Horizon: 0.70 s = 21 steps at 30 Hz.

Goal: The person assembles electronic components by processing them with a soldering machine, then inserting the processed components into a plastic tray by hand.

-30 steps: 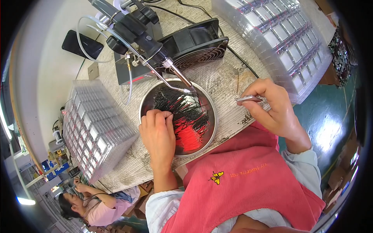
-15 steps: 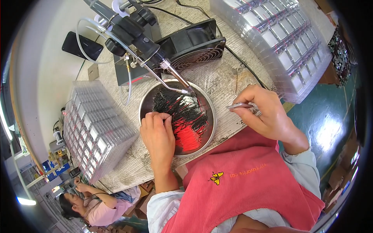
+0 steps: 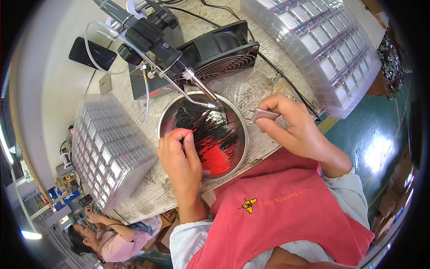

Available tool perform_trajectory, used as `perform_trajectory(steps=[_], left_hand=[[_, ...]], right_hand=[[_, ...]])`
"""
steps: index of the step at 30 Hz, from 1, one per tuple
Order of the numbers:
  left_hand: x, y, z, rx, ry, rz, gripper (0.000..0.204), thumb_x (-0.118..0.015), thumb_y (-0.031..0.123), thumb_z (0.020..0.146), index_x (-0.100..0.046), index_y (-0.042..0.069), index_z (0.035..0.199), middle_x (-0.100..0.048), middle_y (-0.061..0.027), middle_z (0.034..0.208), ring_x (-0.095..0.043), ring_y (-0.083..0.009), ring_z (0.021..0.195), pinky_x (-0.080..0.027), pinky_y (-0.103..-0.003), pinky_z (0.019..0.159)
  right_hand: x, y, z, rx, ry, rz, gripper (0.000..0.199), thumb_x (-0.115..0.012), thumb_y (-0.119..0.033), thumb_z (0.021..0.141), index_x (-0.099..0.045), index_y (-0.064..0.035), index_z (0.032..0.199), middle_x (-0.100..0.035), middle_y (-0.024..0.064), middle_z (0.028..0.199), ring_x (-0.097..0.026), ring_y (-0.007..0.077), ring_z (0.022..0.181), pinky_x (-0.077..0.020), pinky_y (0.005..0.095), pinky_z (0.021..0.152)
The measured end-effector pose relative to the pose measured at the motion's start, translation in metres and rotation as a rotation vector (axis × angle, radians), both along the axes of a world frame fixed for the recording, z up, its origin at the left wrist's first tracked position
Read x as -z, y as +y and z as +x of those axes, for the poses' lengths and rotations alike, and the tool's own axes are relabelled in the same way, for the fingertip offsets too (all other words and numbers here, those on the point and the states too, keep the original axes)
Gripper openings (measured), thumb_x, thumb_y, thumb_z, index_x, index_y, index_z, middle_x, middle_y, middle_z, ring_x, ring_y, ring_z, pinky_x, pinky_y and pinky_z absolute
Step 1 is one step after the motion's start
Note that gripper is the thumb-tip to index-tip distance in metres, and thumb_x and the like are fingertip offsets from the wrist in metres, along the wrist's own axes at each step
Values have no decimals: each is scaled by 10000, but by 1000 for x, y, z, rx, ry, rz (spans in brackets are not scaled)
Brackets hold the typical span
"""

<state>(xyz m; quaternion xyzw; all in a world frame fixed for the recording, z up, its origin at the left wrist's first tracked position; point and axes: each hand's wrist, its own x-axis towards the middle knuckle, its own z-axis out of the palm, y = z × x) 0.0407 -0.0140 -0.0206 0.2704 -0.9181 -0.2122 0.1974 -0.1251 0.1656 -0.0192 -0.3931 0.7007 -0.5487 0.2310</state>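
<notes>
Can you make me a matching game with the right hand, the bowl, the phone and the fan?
Things:
1. right hand
2. bowl
3. phone
4. fan

Clues:
A. has red and black wires inside
B. stands beyond the bowl, with a round grille
C. pinches a small flat piece
D. lies at the upper left, dark and flat

Pairs: 1-C, 2-A, 3-D, 4-B

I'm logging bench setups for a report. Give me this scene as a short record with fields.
Left hand: pinching, seemingly a red wire, over the bowl's left side
Right hand: holding a flat silvery piece right of the bowl
Bowl contents: black wires, red wires
Above bowl: soldering iron
Beyond bowl: black fan
Left: left tray stack
Right: right tray stack
</notes>
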Motion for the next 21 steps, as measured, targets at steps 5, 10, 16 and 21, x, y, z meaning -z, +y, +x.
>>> perform_trajectory(steps=[5, 10, 16, 21], left_hand=[[2, 2, -4, 25, 23, -77, 57, -574, 112, 901, -575, 63, 928, -604, -73, 867, -538, -254, 794, -364, -368, 739], [-9, 12, -12, 26, 13, -58, 59, -624, 108, 869, -600, 75, 912, -619, -36, 804, -539, -215, 729, -352, -343, 743], [-17, 15, -29, 107, 111, -134, 75, -659, 102, 842, -609, 82, 893, -638, -11, 805, -524, -195, 696, -343, -333, 746], [-19, 15, -38, 119, 139, -213, 84, -659, 99, 834, -603, 94, 896, -639, 9, 801, -518, -182, 684, -331, -333, 764]], right_hand=[[1, -6, 1, 36, -148, 23, 250, -634, -143, 879, -551, -6, 1070, -653, 120, 859, -663, 222, 743, -507, 317, 638], [0, -16, 3, 68, -285, 6, 315, -621, -138, 885, -511, -15, 1153, -655, 118, 897, -662, 196, 754, -511, 301, 651], [-4, -28, 4, 67, -312, -47, 344, -598, -104, 872, -488, -23, 1188, -658, 116, 912, -662, 187, 785, -513, 294, 655], [-12, -32, 3, 1, -260, -30, 327, -535, -39, 922, -439, 16, 1230, -596, 48, 932, -588, 85, 813, -506, 240, 709]])
